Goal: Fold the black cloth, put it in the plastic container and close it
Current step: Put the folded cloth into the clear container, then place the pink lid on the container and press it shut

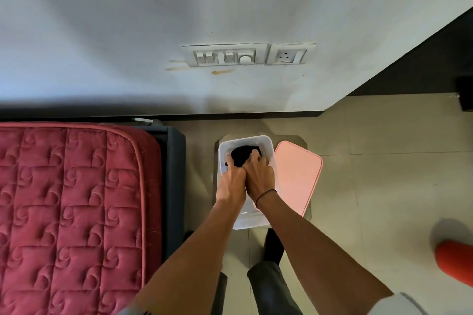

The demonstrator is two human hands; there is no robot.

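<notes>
A clear plastic container [245, 140] stands open on the tiled floor in front of me. The folded black cloth [243, 155] lies inside its far half. My left hand [231, 183] and my right hand [258, 178] both reach down into the container side by side, fingers curled on the near edge of the cloth and pressing it in. A thin black band circles my right wrist. The pink lid [297, 174] lies flat next to the container on its right, partly tucked under my right forearm.
A bed with a red quilted mattress [71, 207] and a dark frame fills the left side. A white wall with a switch panel [225, 55] rises behind the container. An orange-red object [455, 261] lies at the right edge. My legs stand below the container.
</notes>
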